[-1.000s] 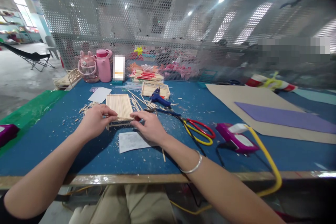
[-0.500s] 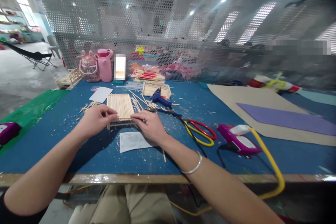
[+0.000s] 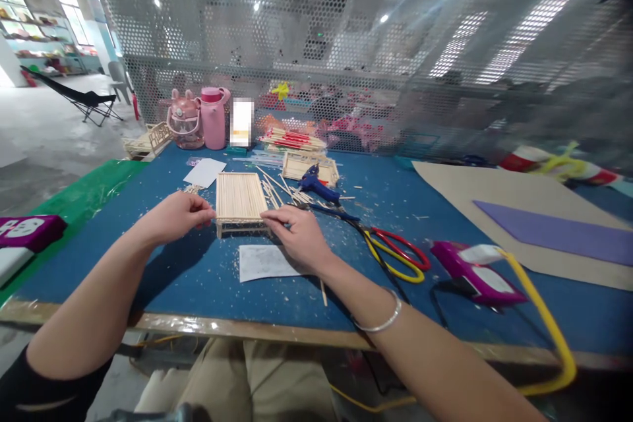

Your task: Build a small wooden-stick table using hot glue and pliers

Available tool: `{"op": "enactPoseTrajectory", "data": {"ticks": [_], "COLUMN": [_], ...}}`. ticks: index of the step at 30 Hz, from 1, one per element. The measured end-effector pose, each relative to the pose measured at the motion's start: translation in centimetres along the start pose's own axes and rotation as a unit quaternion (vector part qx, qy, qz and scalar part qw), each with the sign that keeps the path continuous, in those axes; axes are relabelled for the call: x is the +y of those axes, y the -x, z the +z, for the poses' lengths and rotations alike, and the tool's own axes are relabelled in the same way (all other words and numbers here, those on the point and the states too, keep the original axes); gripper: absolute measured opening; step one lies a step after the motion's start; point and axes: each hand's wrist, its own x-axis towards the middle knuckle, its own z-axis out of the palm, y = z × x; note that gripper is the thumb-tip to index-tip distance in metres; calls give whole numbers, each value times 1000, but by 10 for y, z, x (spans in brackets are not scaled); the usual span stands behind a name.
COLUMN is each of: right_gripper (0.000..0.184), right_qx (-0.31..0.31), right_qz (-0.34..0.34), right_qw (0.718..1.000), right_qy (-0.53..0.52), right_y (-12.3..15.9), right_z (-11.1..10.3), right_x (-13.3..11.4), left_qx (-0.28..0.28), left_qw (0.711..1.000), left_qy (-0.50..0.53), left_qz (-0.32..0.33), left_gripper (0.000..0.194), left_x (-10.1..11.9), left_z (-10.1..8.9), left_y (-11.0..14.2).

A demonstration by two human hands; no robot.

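Observation:
A small platform of pale wooden sticks [image 3: 241, 194] stands on short legs on the blue tabletop, slatted side up. My right hand [image 3: 299, 236] pinches its front right corner between thumb and fingers; a silvery bangle is on that wrist. At the front left corner is my left hand [image 3: 182, 216], thumb and fingertips pressed together, touching the corner or just beside it; anything between them is too small to make out. Loose sticks [image 3: 271, 192] lie behind and to the right of the platform. A white paper sheet [image 3: 264, 262] lies in front, partly under my right forearm.
A blue glue gun [image 3: 319, 186] rests by another stick frame [image 3: 291, 166]. Scissors with red and yellow handles [image 3: 395, 256] and a purple power strip [image 3: 477, 273] with a yellow cable lie right. Pink bottles [image 3: 213, 120] stand at the back before a perforated metal screen [image 3: 346, 33].
My view has swung left, so everything appears farther right. My left hand has drawn back from the platform's front edge to its left corner. My right hand stays at the right corner.

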Motion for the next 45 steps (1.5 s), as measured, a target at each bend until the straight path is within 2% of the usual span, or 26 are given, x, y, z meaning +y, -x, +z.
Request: {"op": "enactPoseTrajectory", "data": {"ticks": [7,10,15,18,21,24,27,30,33,36,38,40,42,45], "right_gripper": [17,16,14,12,8,7,9,10,9,12,17,23,29,30], "right_qx": [-7,-7,1,18,35,48,68,74,30,6,-1,-60,-121,-150], "right_qz": [8,7,0,-10,-19,-28,-35,-53,-63,33,130,190,209,207], "right_qw": [1000,1000,1000,1000,999,998,997,995,997,998,972,939,919,910], "right_qy": [5,3,2,11,30,40,7,-31,-36,58,195,281,311,326], "right_y": [-1,0,0,0,0,0,1,2,0,-1,-1,-1,-1,-1], "right_z": [-1,-1,0,1,1,0,-1,-4,-15,-36,-48,-57,-59,-57], "right_x": [-1,-1,-1,-1,-1,-2,-4,-6,-5,4,14,24,31,33], "left_qx": [-27,-12,-40,3,79,148,164,151,188,230,227,211,194,169], "left_qw": [999,999,999,999,992,965,927,933,932,917,916,928,944,959], "left_qy": [24,43,24,13,76,193,301,241,179,236,262,248,209,164], "left_qz": [-6,-22,22,36,55,100,152,221,254,224,202,181,163,160], "left_gripper": [30,31,27,27,27,28,29,22,21,23,23,24,26,29], "left_x": [-1,-1,2,6,19,41,65,82,90,87,81,73,67,64], "left_z": [-1,-2,-3,-3,1,13,33,51,61,63,64,64,65,67], "left_y": [-1,0,4,6,5,1,-6,-12,-15,-17,-18,-19,-20,-19]}}
